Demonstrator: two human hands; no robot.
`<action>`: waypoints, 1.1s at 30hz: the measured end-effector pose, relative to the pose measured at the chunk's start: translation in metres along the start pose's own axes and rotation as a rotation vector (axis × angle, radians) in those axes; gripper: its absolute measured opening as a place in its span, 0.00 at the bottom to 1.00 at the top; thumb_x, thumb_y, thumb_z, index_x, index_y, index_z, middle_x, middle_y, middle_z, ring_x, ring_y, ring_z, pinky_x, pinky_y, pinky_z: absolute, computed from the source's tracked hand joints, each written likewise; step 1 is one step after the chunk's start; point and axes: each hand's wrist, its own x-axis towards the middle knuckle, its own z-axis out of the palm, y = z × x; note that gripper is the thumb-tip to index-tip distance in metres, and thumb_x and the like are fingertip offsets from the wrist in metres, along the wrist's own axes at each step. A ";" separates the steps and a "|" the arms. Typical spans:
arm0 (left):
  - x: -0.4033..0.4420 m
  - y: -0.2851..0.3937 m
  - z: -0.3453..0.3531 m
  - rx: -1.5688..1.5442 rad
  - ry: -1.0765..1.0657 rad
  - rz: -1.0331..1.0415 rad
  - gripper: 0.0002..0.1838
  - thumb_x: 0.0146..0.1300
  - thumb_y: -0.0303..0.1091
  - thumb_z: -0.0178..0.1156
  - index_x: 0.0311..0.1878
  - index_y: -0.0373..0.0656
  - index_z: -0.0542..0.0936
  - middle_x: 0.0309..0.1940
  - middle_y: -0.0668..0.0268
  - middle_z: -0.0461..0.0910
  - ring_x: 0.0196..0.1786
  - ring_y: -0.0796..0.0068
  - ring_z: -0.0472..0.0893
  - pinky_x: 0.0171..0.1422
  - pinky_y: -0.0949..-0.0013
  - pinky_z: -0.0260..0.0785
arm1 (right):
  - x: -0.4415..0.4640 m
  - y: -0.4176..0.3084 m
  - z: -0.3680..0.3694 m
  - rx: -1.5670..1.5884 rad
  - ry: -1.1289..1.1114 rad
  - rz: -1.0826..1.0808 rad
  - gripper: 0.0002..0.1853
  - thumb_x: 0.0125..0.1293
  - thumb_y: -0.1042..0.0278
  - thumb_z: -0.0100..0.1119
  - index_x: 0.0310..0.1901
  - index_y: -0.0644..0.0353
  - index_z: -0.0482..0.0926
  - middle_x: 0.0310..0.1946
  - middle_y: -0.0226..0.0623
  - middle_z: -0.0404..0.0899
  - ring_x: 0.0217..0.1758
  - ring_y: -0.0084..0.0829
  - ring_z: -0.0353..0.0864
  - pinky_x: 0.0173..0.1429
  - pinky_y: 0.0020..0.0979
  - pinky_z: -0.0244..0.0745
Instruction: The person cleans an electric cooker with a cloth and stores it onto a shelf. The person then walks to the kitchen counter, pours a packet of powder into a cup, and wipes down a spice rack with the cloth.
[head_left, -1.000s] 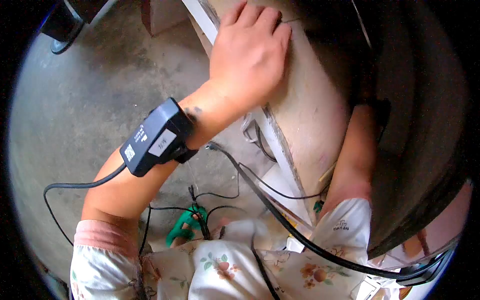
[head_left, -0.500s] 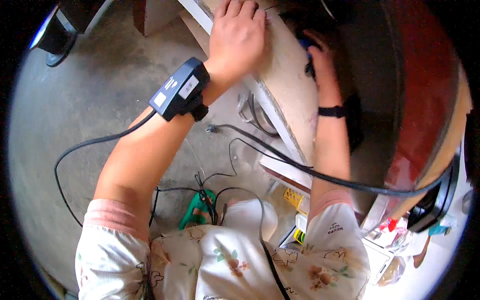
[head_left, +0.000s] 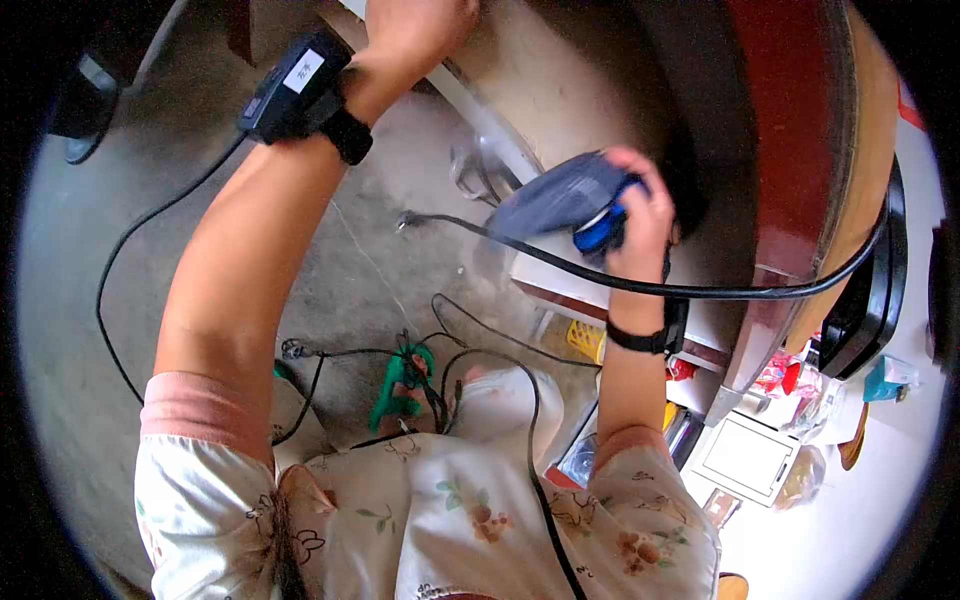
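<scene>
Head view: the person's right hand [head_left: 645,215] grips a motion-blurred blue-grey object [head_left: 563,196]; left hand [head_left: 418,25] finger state cannot be determined.

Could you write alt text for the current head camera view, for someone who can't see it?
A person's right hand holds a blurred grey-and-blue object, while the left hand, partly cut off at the top edge, is beside a pale surface. A black cable crosses the picture; below are a white patterned shirt and green footwear.

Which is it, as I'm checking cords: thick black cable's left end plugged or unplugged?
Unplugged: the thick black cable's left end shows metal, no socket around it.
</scene>
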 end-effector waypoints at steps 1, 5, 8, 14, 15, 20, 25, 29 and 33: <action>-0.004 0.000 0.000 0.064 -0.004 0.011 0.20 0.57 0.29 0.62 0.53 0.32 0.77 0.51 0.46 0.74 0.56 0.42 0.72 0.63 0.48 0.67 | 0.012 0.004 -0.007 0.088 0.218 0.095 0.20 0.60 0.79 0.48 0.53 0.65 0.83 0.51 0.40 0.84 0.55 0.36 0.82 0.66 0.37 0.73; -0.007 -0.005 -0.002 0.213 0.002 0.065 0.20 0.56 0.31 0.63 0.51 0.32 0.79 0.51 0.48 0.75 0.56 0.44 0.73 0.64 0.50 0.67 | 0.059 0.086 -0.018 -0.594 0.135 0.036 0.29 0.70 0.60 0.57 0.71 0.60 0.72 0.73 0.51 0.67 0.75 0.48 0.65 0.79 0.47 0.56; -0.006 -0.003 -0.003 0.232 0.001 0.089 0.20 0.54 0.32 0.63 0.50 0.32 0.79 0.50 0.49 0.75 0.56 0.45 0.73 0.64 0.51 0.67 | 0.073 0.080 0.003 -0.933 -0.011 -0.097 0.32 0.74 0.50 0.53 0.74 0.60 0.68 0.78 0.55 0.57 0.79 0.58 0.57 0.82 0.49 0.50; -0.009 0.002 0.006 0.248 0.026 0.111 0.18 0.52 0.31 0.64 0.46 0.34 0.81 0.48 0.51 0.76 0.54 0.46 0.74 0.61 0.51 0.68 | 0.168 0.126 -0.055 -0.623 0.266 0.161 0.30 0.75 0.51 0.51 0.70 0.65 0.73 0.69 0.57 0.72 0.72 0.51 0.70 0.77 0.40 0.61; -0.008 -0.003 0.009 0.282 0.043 0.136 0.18 0.52 0.31 0.64 0.46 0.34 0.81 0.48 0.51 0.76 0.53 0.47 0.74 0.61 0.52 0.68 | 0.183 0.133 -0.070 -0.649 0.279 0.192 0.30 0.75 0.52 0.51 0.70 0.65 0.73 0.69 0.57 0.72 0.72 0.51 0.70 0.76 0.40 0.61; -0.011 0.007 0.001 0.241 -0.015 0.060 0.13 0.55 0.29 0.59 0.44 0.35 0.80 0.48 0.51 0.76 0.54 0.48 0.74 0.61 0.53 0.68 | 0.248 0.157 -0.122 -0.776 0.284 0.262 0.29 0.75 0.53 0.51 0.69 0.65 0.73 0.68 0.56 0.72 0.71 0.50 0.71 0.76 0.41 0.62; -0.004 -0.002 0.013 0.300 -0.040 0.036 0.13 0.58 0.28 0.57 0.46 0.36 0.80 0.49 0.52 0.76 0.56 0.50 0.74 0.64 0.54 0.67 | 0.294 0.150 -0.107 -0.786 0.208 0.228 0.28 0.75 0.54 0.51 0.69 0.65 0.73 0.68 0.56 0.73 0.70 0.50 0.72 0.75 0.41 0.63; -0.012 0.002 0.014 0.261 -0.054 0.007 0.16 0.61 0.28 0.54 0.51 0.34 0.78 0.52 0.50 0.75 0.57 0.49 0.73 0.65 0.54 0.66 | 0.294 0.117 -0.052 -0.782 0.080 0.154 0.28 0.75 0.54 0.51 0.68 0.65 0.74 0.67 0.55 0.74 0.70 0.49 0.72 0.75 0.41 0.63; -0.006 -0.003 0.012 0.248 -0.013 -0.015 0.15 0.67 0.29 0.52 0.54 0.33 0.77 0.52 0.53 0.77 0.57 0.54 0.75 0.64 0.57 0.68 | 0.256 0.068 0.025 -0.700 -0.133 0.130 0.27 0.75 0.55 0.51 0.68 0.65 0.74 0.67 0.55 0.75 0.69 0.49 0.73 0.74 0.42 0.64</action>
